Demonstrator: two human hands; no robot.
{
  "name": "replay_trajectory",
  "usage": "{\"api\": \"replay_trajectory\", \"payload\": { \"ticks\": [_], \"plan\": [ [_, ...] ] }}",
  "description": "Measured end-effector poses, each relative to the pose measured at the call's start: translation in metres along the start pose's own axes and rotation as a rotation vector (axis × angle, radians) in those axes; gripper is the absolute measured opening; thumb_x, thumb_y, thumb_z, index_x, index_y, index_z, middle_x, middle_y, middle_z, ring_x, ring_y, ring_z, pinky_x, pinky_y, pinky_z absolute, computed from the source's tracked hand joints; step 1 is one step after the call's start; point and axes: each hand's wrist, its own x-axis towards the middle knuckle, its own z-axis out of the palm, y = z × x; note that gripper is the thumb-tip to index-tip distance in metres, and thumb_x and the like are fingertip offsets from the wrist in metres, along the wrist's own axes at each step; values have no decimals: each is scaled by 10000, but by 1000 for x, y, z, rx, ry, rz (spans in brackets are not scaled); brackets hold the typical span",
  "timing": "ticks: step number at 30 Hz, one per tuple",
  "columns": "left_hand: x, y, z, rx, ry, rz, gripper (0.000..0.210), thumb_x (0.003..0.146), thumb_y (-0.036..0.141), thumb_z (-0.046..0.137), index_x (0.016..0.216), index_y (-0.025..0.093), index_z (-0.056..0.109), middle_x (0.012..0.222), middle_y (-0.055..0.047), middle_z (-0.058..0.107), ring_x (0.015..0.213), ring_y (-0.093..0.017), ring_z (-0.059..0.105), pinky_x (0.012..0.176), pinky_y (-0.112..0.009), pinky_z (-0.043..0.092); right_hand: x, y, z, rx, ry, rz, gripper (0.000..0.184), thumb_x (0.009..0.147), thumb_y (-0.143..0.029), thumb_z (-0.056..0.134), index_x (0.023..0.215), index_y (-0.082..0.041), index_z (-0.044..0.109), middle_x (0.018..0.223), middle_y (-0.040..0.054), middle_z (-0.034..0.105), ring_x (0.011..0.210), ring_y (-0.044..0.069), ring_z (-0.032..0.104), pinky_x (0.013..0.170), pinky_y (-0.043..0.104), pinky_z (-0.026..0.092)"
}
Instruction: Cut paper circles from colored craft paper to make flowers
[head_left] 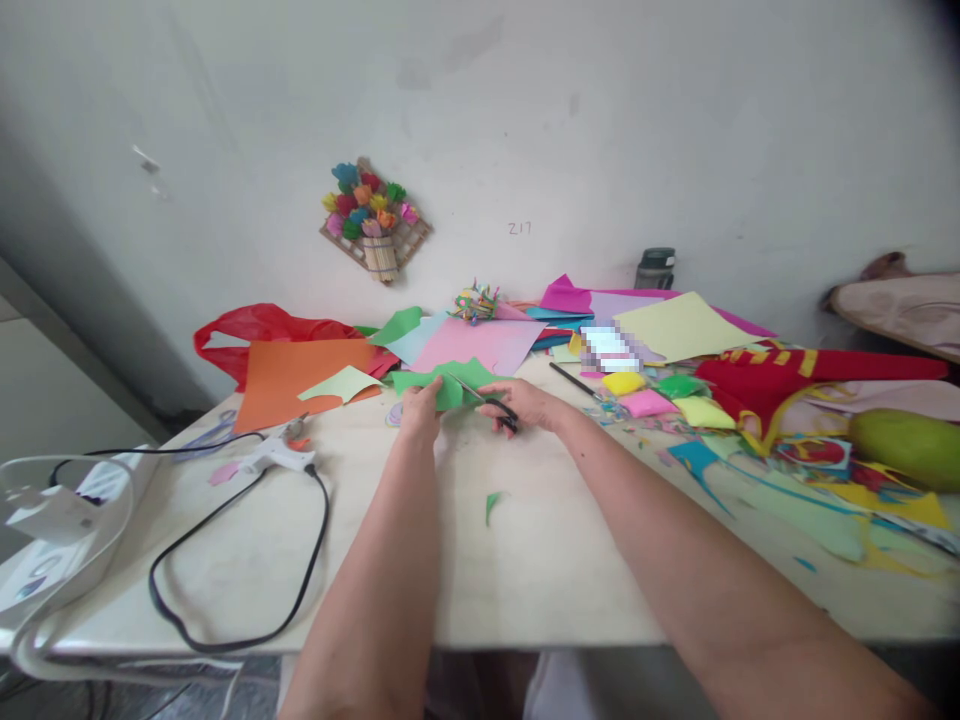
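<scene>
Left hand [422, 405] pinches ragged green paper [450, 394]; right hand [529, 402], slim-bladed scissors [504, 408]

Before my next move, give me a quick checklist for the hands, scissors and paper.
1. Left hand gripping green paper: ok.
2. Right hand holding scissors by the black handles: ok.
3. Blades at the paper: ok.
4. Left hand well away from the blade tips: not ok, they look close.
5. Glue gun apart from both hands: ok.
6. Glue gun cold: cannot tell.
</scene>
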Motion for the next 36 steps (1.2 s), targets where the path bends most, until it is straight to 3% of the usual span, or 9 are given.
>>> {"api": "replay_trajectory", "payload": {
  "ticks": [3, 6, 11, 23, 30, 36],
  "plan": [
    [-2, 1, -1, -34, -53, -26, 56, 652, 122, 631, 642, 126, 576, 591, -29, 601, 537, -145, 583, 574, -314, 519, -1, 1, -3, -11, -39, 35, 355, 723, -400, 626, 917, -119, 530, 518, -15, 590, 332, 58, 475, 276, 139, 268],
    [-2, 2, -1, -54, -106, -47, 62, 646, 114, 643, 665, 120, 584, 624, -41, 608, 574, -159, 597, 610, -341, 533, -3, 1, -8, -29, -67, 24, 353, 731, -465, 590, 807, -123, 548, 534, -8, 585, 343, 49, 476, 253, 139, 202],
    [-1, 1, -2, -14, -137, -64, 67, 667, 116, 633, 689, 107, 570, 672, -54, 615, 606, -161, 598, 618, -370, 548, -5, 2, -12, 10, -90, 49, 359, 766, -467, 541, 891, -132, 567, 495, -32, 549, 349, 55, 478, 260, 138, 229],
    [-2, -1, -3, 17, -206, -70, 35, 674, 123, 626, 694, 108, 601, 678, -65, 629, 595, -174, 606, 589, -353, 552, -3, 4, -12, 19, -104, 45, 390, 768, -521, 511, 871, -146, 537, 534, -16, 572, 384, 91, 540, 250, 147, 280],
    [-3, -3, -2, 61, -187, -85, 78, 654, 142, 654, 699, 111, 598, 654, -51, 626, 575, -159, 602, 562, -323, 546, -2, 9, -15, -42, -121, 37, 374, 710, -511, 592, 749, -153, 492, 594, 3, 602, 424, 95, 563, 269, 149, 322],
    [-4, -2, -2, 55, -192, -95, 108, 638, 144, 671, 698, 103, 591, 673, -60, 631, 586, -163, 608, 559, -323, 546, -2, 8, -16, -37, -117, 45, 390, 732, -523, 558, 848, -151, 539, 561, -24, 569, 398, 76, 532, 268, 146, 314]
  ]
}}
